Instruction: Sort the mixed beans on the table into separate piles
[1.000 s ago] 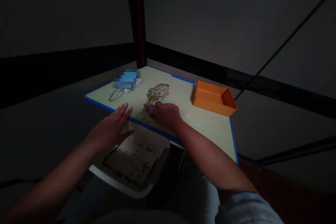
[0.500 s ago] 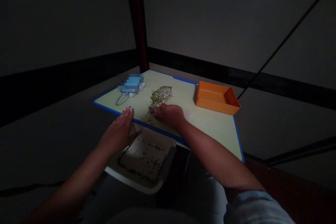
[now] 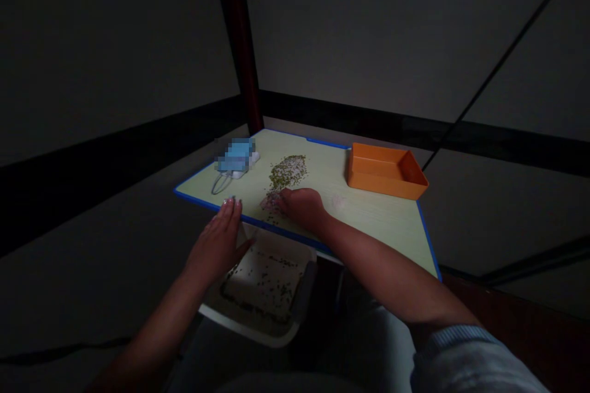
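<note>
A pile of small green and pale grains (image 3: pixel 288 172) lies on a pale board with a blue rim (image 3: pixel 378 218). My right hand (image 3: pixel 302 207) rests palm down on the board, its fingers lying over the near end of the pile. My left hand (image 3: pixel 220 239) is stretched flat at the board's near edge, fingertips touching the rim. Below that edge sits a white tray (image 3: pixel 258 295) with several scattered grains in it.
An orange rectangular bin (image 3: pixel 385 171) stands at the board's far right. A blue object with a looped cord (image 3: pixel 233 163) lies at the board's far left. A dark red post (image 3: pixel 239 43) rises behind the board. The room around is dim.
The view has shifted, so the board and both hands sit further right in the picture. My left hand's fingertips have drawn in to the board's edge. My right hand stays on the grains.
</note>
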The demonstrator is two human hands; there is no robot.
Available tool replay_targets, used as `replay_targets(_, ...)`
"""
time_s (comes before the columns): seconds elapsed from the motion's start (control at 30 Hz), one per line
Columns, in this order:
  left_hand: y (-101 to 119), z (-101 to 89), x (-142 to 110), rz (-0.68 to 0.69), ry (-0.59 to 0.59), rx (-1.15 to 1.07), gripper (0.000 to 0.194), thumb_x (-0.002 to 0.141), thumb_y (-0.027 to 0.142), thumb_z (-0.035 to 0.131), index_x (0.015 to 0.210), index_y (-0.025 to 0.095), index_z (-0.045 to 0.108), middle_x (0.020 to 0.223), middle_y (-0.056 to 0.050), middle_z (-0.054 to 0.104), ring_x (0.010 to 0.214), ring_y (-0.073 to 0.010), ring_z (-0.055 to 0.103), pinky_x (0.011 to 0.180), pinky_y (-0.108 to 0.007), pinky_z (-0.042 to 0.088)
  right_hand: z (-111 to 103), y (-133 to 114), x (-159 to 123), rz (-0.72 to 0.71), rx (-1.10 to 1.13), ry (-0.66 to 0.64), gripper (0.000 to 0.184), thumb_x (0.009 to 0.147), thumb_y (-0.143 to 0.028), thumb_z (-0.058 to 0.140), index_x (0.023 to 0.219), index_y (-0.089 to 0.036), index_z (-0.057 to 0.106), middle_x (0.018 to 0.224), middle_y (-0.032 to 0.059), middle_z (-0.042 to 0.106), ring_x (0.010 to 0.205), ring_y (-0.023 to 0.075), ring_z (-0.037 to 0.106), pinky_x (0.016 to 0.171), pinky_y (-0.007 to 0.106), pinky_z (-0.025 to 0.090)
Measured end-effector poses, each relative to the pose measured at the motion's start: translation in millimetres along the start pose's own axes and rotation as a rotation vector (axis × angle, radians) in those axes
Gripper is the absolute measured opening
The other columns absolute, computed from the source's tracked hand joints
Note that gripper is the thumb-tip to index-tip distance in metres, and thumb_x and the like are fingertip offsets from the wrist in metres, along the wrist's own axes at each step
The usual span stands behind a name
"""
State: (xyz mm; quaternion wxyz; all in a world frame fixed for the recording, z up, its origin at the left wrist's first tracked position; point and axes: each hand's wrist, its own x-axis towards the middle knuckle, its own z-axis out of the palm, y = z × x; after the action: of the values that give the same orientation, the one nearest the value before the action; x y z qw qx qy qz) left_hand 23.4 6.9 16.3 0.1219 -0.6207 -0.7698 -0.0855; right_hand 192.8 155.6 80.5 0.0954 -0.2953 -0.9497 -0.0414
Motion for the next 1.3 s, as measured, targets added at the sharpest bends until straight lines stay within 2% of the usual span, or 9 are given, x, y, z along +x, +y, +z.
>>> replay_targets(0.17, -0.9, 0.1, 0.7, 0.033, 0.039, -0.001, 0.086, 0.079, 0.048, 0.048, 0.145, 0.007, 0.010, 0.154, -0.023, 0.017, 0.143, -0.0311, 0.018, 0.111, -0.047, 0.031, -3.5, -4.1, 5.5, -0.014, -0.037, -0.031, 0.039, 0.096, -0.039, 0.031, 0.107, -0.017, 0.061, 0.094, 0.0116, 0.072, 0.089, 0.0228, 0.068, 0.071, 0.029, 0.047)
replay_targets(0.4, -3.4, 3.0, 0.6, 0.042, 0.041, 0.001, 0.084, 0.079, 0.045, 0.048, 0.145, 0.005, 0.013, 0.154, -0.022, 0.018, 0.143, -0.0307, 0.017, 0.111, -0.047, 0.031, -5.9, -12.5, 9.5, -0.031, -0.051, 0.019, 0.034, 0.095, -0.039, 0.036, 0.107, -0.019, 0.060, 0.092, 0.0093, 0.073, 0.088, 0.0231, 0.068, 0.069, 0.029, 0.049)
replay_targets(0.77, -5.2, 6.3, -2.3, 0.017, 0.014, 0.003, 0.087, 0.080, 0.046, 0.045, 0.147, 0.009, 0.003, 0.156, -0.019, 0.014, 0.144, -0.0304, 0.017, 0.112, -0.047, 0.030, -8.2, -7.1, 4.4, -0.053, -0.043, -0.048, 0.035, 0.097, -0.041, 0.031, 0.108, -0.022, 0.058, 0.092, 0.0071, 0.073, 0.088, 0.0232, 0.068, 0.068, 0.030, 0.049)
replay_targets(1.1, -4.3, 2.9, -1.8, 0.015, 0.001, -0.005, 0.085, 0.081, 0.048, 0.045, 0.147, 0.014, 0.004, 0.157, -0.015, 0.013, 0.144, -0.0294, 0.017, 0.112, -0.048, 0.029, -12.4, -7.1, -2.2, -0.057, -0.014, -0.096, 0.038, 0.097, -0.044, 0.031, 0.113, -0.022, 0.057, 0.098, 0.0083, 0.072, 0.093, 0.0224, 0.067, 0.069, 0.028, 0.048)
replay_targets(1.3, -2.7, 1.4, -0.2, -0.001, -0.008, -0.019, 0.083, 0.081, 0.048, 0.044, 0.147, 0.013, 0.008, 0.157, -0.015, 0.015, 0.144, -0.0296, 0.018, 0.111, -0.049, 0.029, -10.1, -7.0, -3.4, -0.064, -0.011, -0.071, 0.039, 0.096, -0.045, 0.032, 0.111, -0.020, 0.058, 0.097, 0.0085, 0.072, 0.092, 0.0234, 0.067, 0.070, 0.029, 0.048)
